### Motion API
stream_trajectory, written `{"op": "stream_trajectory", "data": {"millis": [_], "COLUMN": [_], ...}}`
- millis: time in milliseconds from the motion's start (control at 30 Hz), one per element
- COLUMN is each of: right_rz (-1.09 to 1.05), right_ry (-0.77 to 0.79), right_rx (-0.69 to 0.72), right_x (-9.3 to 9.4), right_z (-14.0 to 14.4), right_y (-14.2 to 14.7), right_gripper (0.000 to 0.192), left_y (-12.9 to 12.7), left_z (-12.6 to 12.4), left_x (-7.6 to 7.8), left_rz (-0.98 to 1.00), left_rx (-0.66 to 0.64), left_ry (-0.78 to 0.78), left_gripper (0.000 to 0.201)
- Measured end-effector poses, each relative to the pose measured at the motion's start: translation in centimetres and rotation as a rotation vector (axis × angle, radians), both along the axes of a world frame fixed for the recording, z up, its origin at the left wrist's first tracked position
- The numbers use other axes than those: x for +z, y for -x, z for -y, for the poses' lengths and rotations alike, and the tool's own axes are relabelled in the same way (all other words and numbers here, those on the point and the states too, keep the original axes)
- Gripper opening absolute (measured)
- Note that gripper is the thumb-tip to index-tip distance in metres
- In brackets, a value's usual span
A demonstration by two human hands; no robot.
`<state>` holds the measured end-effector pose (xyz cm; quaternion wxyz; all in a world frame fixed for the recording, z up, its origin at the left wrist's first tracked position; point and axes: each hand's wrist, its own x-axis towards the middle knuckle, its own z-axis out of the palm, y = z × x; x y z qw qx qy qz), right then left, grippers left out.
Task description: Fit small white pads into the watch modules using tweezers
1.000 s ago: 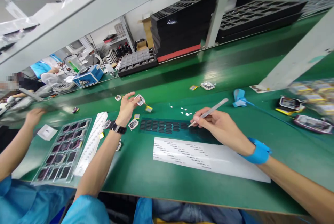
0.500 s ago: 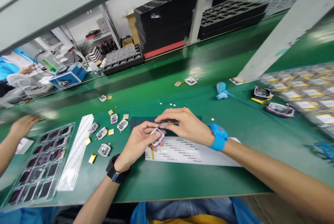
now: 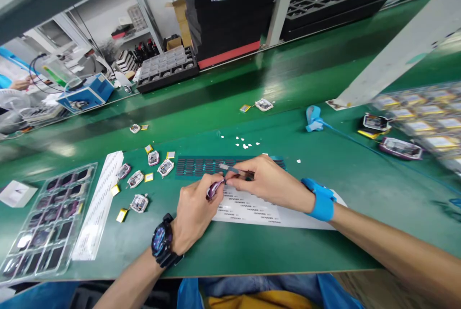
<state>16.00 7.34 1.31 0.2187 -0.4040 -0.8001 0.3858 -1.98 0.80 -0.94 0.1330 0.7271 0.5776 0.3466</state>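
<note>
Above the near worktop (image 3: 288, 256), the left hand (image 3: 196, 210) clamps a casing (image 3: 213, 189), probably light, fragile, best held by its rim; the right hand (image 3: 268, 180) pinches a tool (image 3: 230, 170).

An electronics workshop: a long green tabletop (image 3: 252, 251) carries small open gadgets (image 3: 139, 203), stacked black trays (image 3: 230, 18) and a blue box (image 3: 91, 92).

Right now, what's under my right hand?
From this view, the green strip of black pieces and the white printed sheet run partly under your right hand; whatever the hand covers there can't be seen.
</note>
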Motion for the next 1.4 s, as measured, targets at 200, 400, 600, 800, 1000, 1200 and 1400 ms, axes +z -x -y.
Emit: {"op": "stream_trajectory", "data": {"millis": [200,400,600,800,1000,1200,1400], "right_rz": [-0.039,-0.143,-0.131,-0.099,-0.082,-0.188,-0.308], "right_ry": [-0.216,-0.197,-0.12,-0.035,0.004,0.151,0.295], "right_rx": [0.1,0.034,-0.147,-0.082,0.018,-0.021,-0.04], "right_x": [-0.7,-1.5,-1.1,-0.8,-0.8,-0.8,-0.9], "right_z": [0.7,0.6,-0.8,-0.6,0.0,-0.3,-0.2], "right_y": [0.0,0.4,0.1,0.0,0.4,0.4,0.8], "right_gripper": [0.02,0.015,0.016,0.019,0.016,0.019,0.021], "left_y": [-0.1,-0.5,-0.6,-0.5,-0.5,-0.7,-0.7], "left_z": [0.0,0.1,0.0,-0.2,0.0,0.0,-0.1], "left_x": [-0.5,-0.3,0.0,0.4,-0.2,-0.1,0.2], "left_rz": [-0.057,0.013,0.107,0.169,0.067,0.101,0.16], "left_rx": [0.028,0.059,0.104,0.09,0.093,0.071,0.09], "left_ry": [-0.008,0.083,0.146,0.201,0.118,0.066,0.103], "left_gripper": [0.013,0.01,0.008,0.009,0.01,0.007,0.004]}}
